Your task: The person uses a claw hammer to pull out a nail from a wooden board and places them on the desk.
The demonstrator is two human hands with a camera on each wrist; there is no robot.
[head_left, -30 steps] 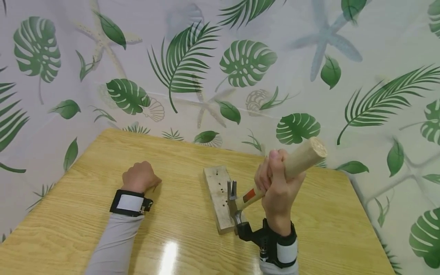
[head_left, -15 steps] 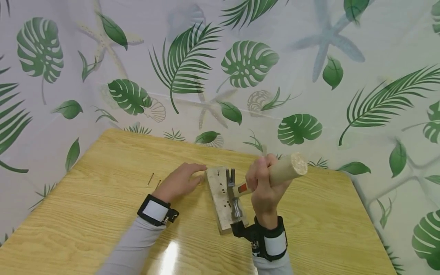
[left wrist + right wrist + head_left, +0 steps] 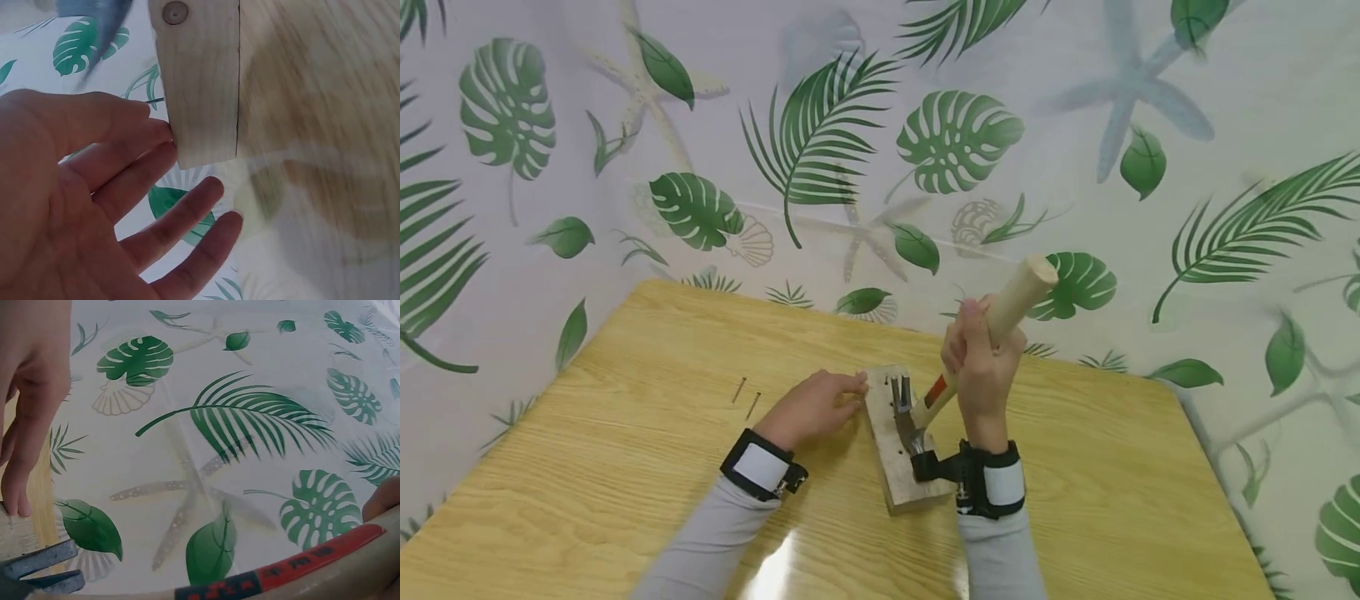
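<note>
your right hand (image 3: 983, 375) has its grip wrapped tight round the wooden handle of the hammer (image 3: 970, 358), which slants up and away from you. the steel head, claw pointing away, sits low over the block (image 3: 897, 454), just ahead of your right wrist strap; whether it touches the wood you cannot tell from the head view. in the right wrist view the claw (image 3: 40, 569) shows at the lower left and the red band of the handle runs along the bottom edge.

your left hand (image 3: 816, 407) lies with a spread, relaxed grip, fingertips touching the block's left edge near its far end. the left wrist view shows the fingers (image 3: 134, 162) straight against the end of the block (image 3: 200, 81), holding nothing.

the block lies on the desk (image 3: 625, 467) between your two wrists, its long side running away from you, with small dark nail marks on top. two loose nails (image 3: 745, 397) lie on the desk well left of the block, beyond your left hand.
</note>
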